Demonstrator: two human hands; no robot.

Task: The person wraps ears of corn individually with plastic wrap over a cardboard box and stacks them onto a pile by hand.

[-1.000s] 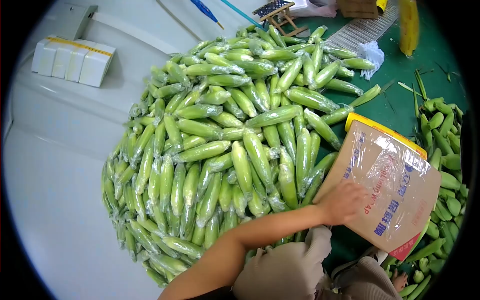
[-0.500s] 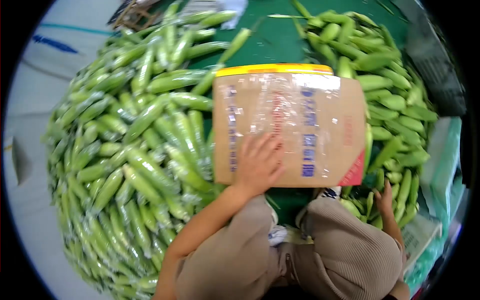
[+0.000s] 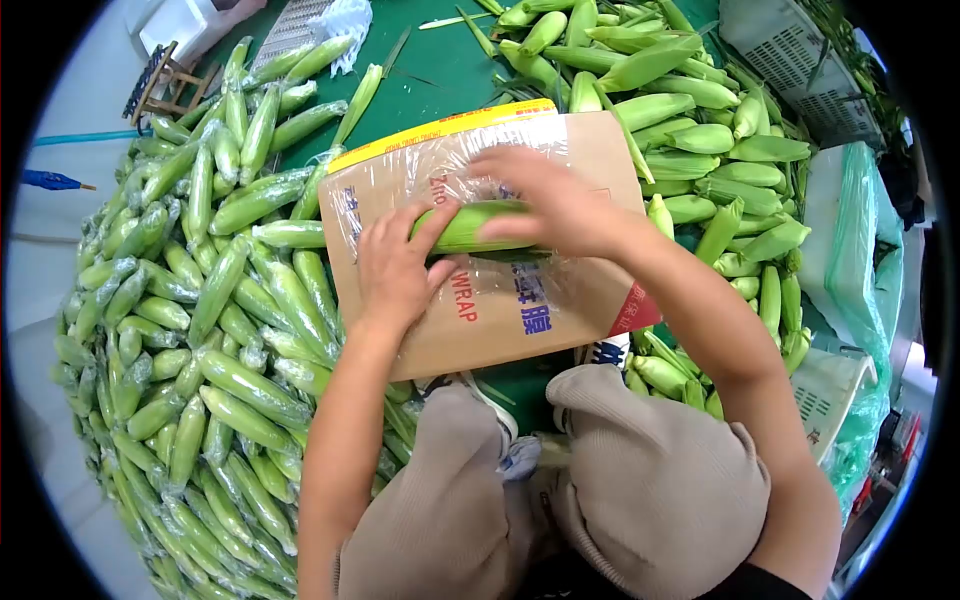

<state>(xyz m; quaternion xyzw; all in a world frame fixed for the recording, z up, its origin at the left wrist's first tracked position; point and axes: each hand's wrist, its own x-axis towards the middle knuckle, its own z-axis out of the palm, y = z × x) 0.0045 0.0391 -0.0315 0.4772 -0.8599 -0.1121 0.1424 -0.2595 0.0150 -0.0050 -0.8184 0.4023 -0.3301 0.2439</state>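
Note:
An ear of corn (image 3: 475,228) in its green husk lies crosswise on a cardboard box (image 3: 400,335) of plastic wrap with a yellow edge, on my lap side. Clear film (image 3: 420,160) covers part of the box top. My left hand (image 3: 395,262) is at the corn's left end, forefinger and thumb about its tip. Over the right end, my right hand (image 3: 565,205) is slightly blurred, its fingers stretched out above the corn and its thumb against the husk.
Film-wrapped corn (image 3: 210,330) is heaped at the left. Unwrapped corn (image 3: 700,150) lies piled at the right. Plastic crates (image 3: 790,60) and a green plastic sheet (image 3: 865,270) stand beyond it. A small wooden stool (image 3: 170,90) is at the upper left.
My right hand has come from the right-hand pile to the box, where an ear of corn now lies. My left hand has moved from the box top to the corn's end. The view has shifted.

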